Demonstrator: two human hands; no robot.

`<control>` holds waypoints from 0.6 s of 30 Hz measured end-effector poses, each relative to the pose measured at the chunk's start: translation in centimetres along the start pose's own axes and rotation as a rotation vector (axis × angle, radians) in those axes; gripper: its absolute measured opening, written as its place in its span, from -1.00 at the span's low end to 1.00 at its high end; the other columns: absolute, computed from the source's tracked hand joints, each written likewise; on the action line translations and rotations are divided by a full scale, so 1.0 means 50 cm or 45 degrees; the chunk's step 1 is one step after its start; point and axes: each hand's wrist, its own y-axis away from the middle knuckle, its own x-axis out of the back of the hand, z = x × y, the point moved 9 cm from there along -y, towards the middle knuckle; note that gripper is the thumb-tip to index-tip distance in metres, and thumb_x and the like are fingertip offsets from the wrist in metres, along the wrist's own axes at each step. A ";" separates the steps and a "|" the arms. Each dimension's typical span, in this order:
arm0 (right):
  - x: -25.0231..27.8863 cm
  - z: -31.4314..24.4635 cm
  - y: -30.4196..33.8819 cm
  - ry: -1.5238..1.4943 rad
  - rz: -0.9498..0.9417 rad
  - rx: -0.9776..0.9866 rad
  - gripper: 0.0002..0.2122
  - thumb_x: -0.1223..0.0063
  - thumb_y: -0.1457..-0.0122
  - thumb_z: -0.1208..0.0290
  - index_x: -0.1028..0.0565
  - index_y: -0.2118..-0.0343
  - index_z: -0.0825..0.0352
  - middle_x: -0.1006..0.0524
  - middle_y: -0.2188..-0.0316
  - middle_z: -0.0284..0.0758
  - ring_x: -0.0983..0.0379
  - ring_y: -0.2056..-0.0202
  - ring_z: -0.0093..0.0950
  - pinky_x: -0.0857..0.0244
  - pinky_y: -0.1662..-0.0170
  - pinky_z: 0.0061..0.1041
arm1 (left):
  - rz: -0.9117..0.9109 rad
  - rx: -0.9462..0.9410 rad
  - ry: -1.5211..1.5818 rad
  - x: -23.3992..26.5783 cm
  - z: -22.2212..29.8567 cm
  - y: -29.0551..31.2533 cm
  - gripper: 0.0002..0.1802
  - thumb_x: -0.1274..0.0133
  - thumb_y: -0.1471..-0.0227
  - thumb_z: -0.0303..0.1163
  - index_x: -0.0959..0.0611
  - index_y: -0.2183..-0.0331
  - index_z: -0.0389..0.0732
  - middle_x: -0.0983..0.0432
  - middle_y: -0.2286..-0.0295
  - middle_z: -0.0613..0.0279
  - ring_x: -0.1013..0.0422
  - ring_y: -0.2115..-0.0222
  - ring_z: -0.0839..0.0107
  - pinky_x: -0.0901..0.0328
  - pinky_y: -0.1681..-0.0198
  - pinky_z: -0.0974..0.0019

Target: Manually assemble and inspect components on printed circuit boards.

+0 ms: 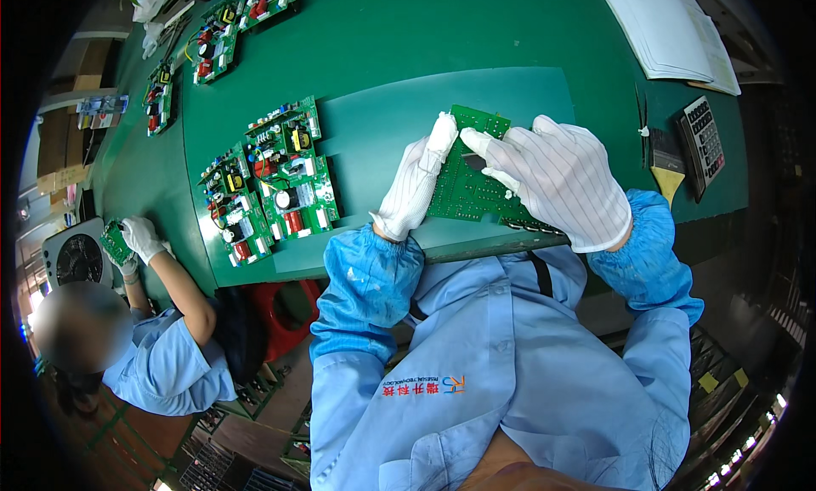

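A green circuit board [463,189] is tilted over the table in front of me, its solder side facing up. My left hand [413,183], in a white striped glove, is closed on the board's left edge. Over the board's right part lies my gloved right hand [565,181], its fingers bent and pinched together. From under those fingers shows a small dark flat piece [473,161], resting against the board; its far end is hidden, so I cannot tell its exact kind. Connector pins show along the board's lower right edge.
Several populated circuit boards [293,189] stand left on the green table [382,32], more at the far left. To the right are a brush [667,172], a calculator [702,142] and papers [667,36]. At left, a co-worker's gloved hands [143,238] hold a board near a fan [78,255].
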 end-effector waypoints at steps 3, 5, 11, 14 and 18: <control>-0.004 0.000 0.002 0.013 -0.070 0.000 -0.64 -0.10 -0.02 0.23 -0.47 0.07 0.06 -0.33 0.57 -0.50 -0.27 0.52 -0.55 -0.19 0.55 -0.56 | -0.005 -0.052 -0.074 0.004 -0.003 -0.002 -0.24 0.37 -0.18 0.20 -0.50 0.18 -0.38 -0.47 0.38 0.13 -0.33 0.38 0.47 -0.27 0.24 0.36; -0.013 0.003 0.004 0.020 -0.153 -0.002 -0.59 -0.08 -0.04 0.21 -0.43 -0.01 0.07 -0.38 0.54 -0.50 -0.28 0.52 -0.53 -0.18 0.53 -0.53 | -0.018 0.023 0.009 -0.004 0.001 -0.001 -0.25 0.37 -0.18 0.20 -0.51 0.19 -0.38 -0.46 0.39 0.14 -0.33 0.39 0.48 -0.27 0.26 0.37; 0.006 0.004 -0.004 -0.051 -0.022 0.001 -0.66 -0.15 0.03 0.22 -0.50 0.14 0.08 -0.27 0.59 -0.51 -0.27 0.53 -0.58 -0.20 0.55 -0.58 | -0.023 0.065 0.042 -0.002 -0.004 0.002 -0.28 0.28 -0.12 0.26 -0.54 0.19 -0.26 -0.43 0.39 0.37 -0.30 0.42 0.65 -0.25 0.35 0.53; 0.004 0.005 -0.003 -0.042 -0.021 -0.010 -0.65 -0.15 0.04 0.22 -0.50 0.13 0.09 -0.28 0.58 -0.51 -0.27 0.52 -0.58 -0.20 0.54 -0.58 | -0.026 0.033 0.027 -0.003 -0.002 0.001 -0.27 0.28 -0.12 0.27 -0.54 0.19 -0.26 -0.43 0.38 0.37 -0.30 0.43 0.65 -0.25 0.35 0.53; 0.002 0.005 -0.003 -0.044 -0.039 -0.002 -0.65 -0.15 0.04 0.23 -0.49 0.13 0.08 -0.28 0.56 -0.52 -0.26 0.51 -0.59 -0.20 0.54 -0.59 | -0.019 0.029 0.033 -0.002 -0.008 -0.002 -0.27 0.28 -0.12 0.27 -0.53 0.18 -0.26 -0.43 0.37 0.37 -0.30 0.42 0.65 -0.25 0.35 0.53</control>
